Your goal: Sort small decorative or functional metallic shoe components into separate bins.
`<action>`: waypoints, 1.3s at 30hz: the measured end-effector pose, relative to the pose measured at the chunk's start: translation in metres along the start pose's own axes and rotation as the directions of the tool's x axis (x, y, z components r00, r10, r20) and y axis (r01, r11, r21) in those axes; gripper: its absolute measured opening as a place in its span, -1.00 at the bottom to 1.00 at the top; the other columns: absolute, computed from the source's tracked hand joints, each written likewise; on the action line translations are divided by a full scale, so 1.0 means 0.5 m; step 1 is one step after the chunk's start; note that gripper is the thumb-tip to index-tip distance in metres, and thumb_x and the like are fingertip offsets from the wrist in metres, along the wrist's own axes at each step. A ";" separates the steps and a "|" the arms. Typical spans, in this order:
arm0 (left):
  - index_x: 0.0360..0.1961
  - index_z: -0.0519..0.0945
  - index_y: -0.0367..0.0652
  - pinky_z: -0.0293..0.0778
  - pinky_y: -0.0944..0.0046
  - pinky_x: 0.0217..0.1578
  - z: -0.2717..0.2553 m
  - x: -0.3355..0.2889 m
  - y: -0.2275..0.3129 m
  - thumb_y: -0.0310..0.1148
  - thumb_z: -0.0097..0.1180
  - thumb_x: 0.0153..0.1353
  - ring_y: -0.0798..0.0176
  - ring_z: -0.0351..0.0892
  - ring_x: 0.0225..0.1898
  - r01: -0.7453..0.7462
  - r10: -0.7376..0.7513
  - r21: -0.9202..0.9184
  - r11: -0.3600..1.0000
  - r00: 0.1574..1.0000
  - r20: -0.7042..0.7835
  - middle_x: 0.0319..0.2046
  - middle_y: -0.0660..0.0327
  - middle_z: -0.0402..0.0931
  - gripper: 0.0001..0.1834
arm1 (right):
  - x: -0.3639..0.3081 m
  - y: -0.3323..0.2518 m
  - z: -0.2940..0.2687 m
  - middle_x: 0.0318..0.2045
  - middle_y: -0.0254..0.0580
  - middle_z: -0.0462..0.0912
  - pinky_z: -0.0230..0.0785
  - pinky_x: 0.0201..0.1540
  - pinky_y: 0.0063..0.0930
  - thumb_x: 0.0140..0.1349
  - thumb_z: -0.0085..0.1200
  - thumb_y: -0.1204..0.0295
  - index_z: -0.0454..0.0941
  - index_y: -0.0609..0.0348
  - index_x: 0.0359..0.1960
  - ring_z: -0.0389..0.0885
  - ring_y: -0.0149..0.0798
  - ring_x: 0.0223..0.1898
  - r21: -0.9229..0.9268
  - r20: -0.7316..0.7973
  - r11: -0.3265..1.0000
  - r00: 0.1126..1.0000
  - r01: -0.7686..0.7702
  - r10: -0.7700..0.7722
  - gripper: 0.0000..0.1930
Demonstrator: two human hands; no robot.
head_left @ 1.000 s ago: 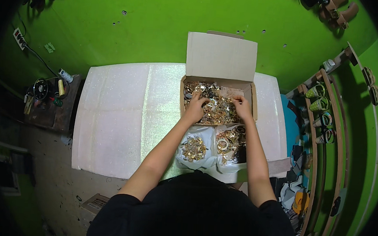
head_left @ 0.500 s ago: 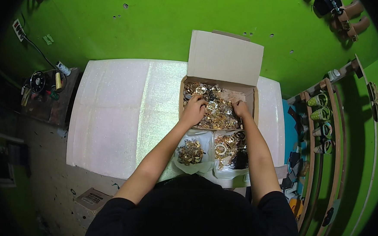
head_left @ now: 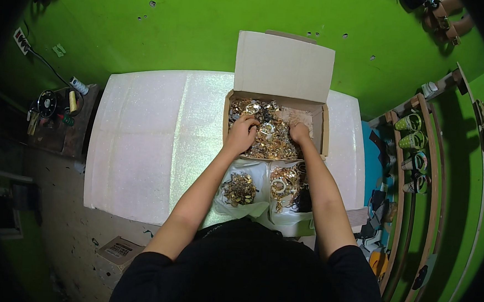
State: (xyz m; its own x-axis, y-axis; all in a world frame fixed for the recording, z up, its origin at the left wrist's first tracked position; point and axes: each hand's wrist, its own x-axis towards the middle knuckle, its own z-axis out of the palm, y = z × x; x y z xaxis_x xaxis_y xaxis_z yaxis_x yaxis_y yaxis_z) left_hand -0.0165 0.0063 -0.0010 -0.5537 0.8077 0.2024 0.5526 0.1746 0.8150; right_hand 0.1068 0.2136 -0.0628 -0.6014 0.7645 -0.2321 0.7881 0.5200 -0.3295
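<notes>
A cardboard box [head_left: 324,131] stands with its lid [head_left: 285,65] raised, holding a thick heap of gold and silver metal pieces [head_left: 269,139], buckle-like ornaments among them. My left hand [head_left: 241,133] rests on the left part of the heap, fingers bent, with a gap between thumb and fingers. Toward the right side of the box, my right hand [head_left: 299,132] reaches in with its fingers drawn together; whatever is between them is hidden. Nearer me are two white-lined trays: the left one [head_left: 258,207] carries a small gold pile [head_left: 239,189], the right one [head_left: 286,217] larger gold ornaments [head_left: 284,184] and dark pieces.
A shimmering white cover [head_left: 131,144] spreads over the table. A green wall [head_left: 194,32] rises behind. At left, a small dark table [head_left: 65,134] bears thread spools. On the right stands a wooden rack [head_left: 396,160] with sandals [head_left: 411,140]. A carton [head_left: 116,251] lies on the floor.
The whole view has shifted a little. Within the box my right hand has moved slightly left, and my left thumb stands further from its fingers.
</notes>
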 end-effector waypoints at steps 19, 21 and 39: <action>-0.31 0.51 -0.27 0.30 0.26 -0.12 -0.010 0.002 0.008 -0.45 -0.10 0.01 0.08 0.44 -0.20 0.082 -0.079 -0.081 0.993 0.996 0.039 -0.24 0.07 0.45 -0.78 | -0.020 -0.029 -0.013 -0.54 -0.17 0.42 0.38 -0.70 -0.51 0.12 -0.20 0.27 0.31 0.18 -0.35 0.38 -0.34 -0.68 0.776 0.554 0.296 0.826 -0.557 0.103 -0.78; -0.29 0.50 -0.27 0.32 0.28 -0.15 -0.008 0.012 0.009 -0.43 -0.12 0.04 0.14 0.46 -0.22 0.160 -0.146 -0.201 0.966 0.986 0.085 -0.24 0.07 0.46 -0.77 | -0.032 -0.038 -0.036 -0.55 -0.18 0.43 0.37 -0.71 -0.51 0.12 -0.21 0.29 0.30 0.18 -0.36 0.39 -0.33 -0.67 0.801 0.552 0.256 0.833 -0.541 0.033 -0.79; -0.35 0.35 -0.17 0.37 0.11 -0.19 0.065 0.047 -0.015 -0.31 -0.28 0.12 0.15 0.36 -0.32 0.431 -0.380 -0.744 -0.511 0.663 0.645 -0.34 0.10 0.34 -0.80 | -0.132 -0.267 -0.175 -0.65 -0.14 0.51 0.28 -0.47 -0.45 0.03 -0.11 0.31 0.52 0.32 -0.50 0.41 -0.37 -0.60 0.371 0.211 0.875 0.889 0.312 -0.407 -0.72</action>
State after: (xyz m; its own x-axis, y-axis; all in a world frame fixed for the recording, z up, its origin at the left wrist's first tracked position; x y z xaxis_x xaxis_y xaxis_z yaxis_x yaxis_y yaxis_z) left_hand -0.0134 0.0422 -0.0202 -0.1753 0.8326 -0.5254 -0.9843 -0.1598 0.0750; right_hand 0.0527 0.1271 0.0767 -0.8828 0.3876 -0.2652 0.4528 0.5524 -0.6999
